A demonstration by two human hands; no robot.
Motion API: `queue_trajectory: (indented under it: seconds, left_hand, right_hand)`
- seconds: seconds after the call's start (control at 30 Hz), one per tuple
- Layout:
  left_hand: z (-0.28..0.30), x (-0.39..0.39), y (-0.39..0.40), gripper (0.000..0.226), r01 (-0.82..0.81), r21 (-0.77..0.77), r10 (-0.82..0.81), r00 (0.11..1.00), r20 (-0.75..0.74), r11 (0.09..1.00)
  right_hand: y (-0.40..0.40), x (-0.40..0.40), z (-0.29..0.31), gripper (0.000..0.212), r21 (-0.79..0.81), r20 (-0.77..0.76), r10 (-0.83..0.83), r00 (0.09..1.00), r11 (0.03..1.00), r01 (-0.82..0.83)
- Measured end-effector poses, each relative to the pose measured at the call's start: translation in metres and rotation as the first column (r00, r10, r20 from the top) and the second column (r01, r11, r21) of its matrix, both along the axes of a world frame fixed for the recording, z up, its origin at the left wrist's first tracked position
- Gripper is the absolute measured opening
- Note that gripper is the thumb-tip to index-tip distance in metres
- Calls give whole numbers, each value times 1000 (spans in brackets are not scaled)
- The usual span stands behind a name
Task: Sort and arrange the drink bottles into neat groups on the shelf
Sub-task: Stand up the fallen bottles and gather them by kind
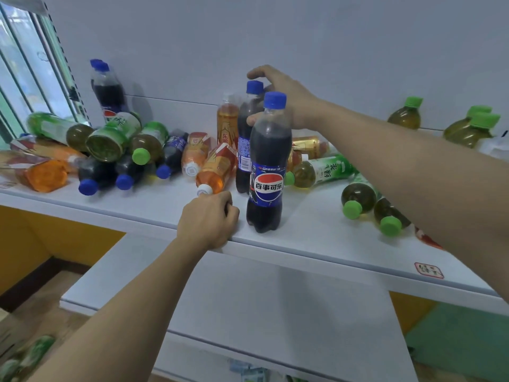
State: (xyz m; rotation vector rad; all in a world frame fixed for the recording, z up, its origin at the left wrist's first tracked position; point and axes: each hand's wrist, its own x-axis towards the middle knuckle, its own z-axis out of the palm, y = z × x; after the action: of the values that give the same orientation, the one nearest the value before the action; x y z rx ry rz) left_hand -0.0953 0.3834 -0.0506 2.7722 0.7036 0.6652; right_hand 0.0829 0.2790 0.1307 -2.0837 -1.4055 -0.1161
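Two upright cola bottles with blue caps stand mid-shelf, one at the front [265, 172] and one behind it [245, 128]. My right hand [286, 97] hovers spread wide around their necks; its thumb touches the rear bottle's shoulder and its fingers arch over that cap. My left hand [209, 219] rests as a loose fist on the shelf's front edge [316, 255], just left of the front bottle's base, holding nothing. An orange drink bottle [217, 169] lies with its white cap near my left knuckles. An amber bottle [227, 119] stands behind.
A heap of lying green tea, cola and orange bottles [110, 150] fills the shelf's left side. Two cola bottles [108, 92] stand at the back left. Green tea bottles lie on the right [360, 199] and stand at the back right [468, 128]. A lower shelf [248, 307] juts out below.
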Motion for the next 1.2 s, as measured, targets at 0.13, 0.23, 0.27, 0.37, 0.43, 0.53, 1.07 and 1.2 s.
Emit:
queue_trajectory:
  seconds: [0.13, 0.23, 0.27, 0.37, 0.43, 0.53, 1.07, 1.2]
  left_hand:
    - [0, 0, -1, 20, 24, -18, -24, 1000, 14, 1000]
    - [-5, -9, -3, 27, 138, 33, -140, 987, 77, 990]
    - [-7, -15, -2, 29, 187, 61, -192, 977, 90, 981]
    - [-10, -33, -19, 28, 368, 168, -391, 909, 143, 915]
    - [-7, -35, -44, 24, 478, 234, -516, 844, 143, 847]
    - [-1, -12, -85, 26, 594, 261, -627, 777, 63, 761]
    - [11, 90, -134, 16, 421, -16, -420, 900, -118, 907]
    - [8, 96, -128, 17, 362, -17, -362, 928, -91, 932]
  right_hand:
    - [-22, -8, -3, 74, 45, -101, -8, 995, 999, 13]
    - [-54, -17, -14, 63, 27, -153, -56, 987, 998, 61]
    - [-62, -20, -19, 61, -4, -136, -82, 987, 997, 82]
    - [-101, -27, -35, 42, -116, 39, -149, 988, 981, 153]
    - [-129, -29, -44, 33, -207, 151, -173, 973, 957, 202]
    - [-168, -24, -54, 30, -328, 275, -231, 933, 890, 317]
    - [-239, -20, -84, 42, -305, 680, -183, 710, 810, 501]
    - [-227, 0, -34, 42, -164, 620, -360, 697, 809, 564]
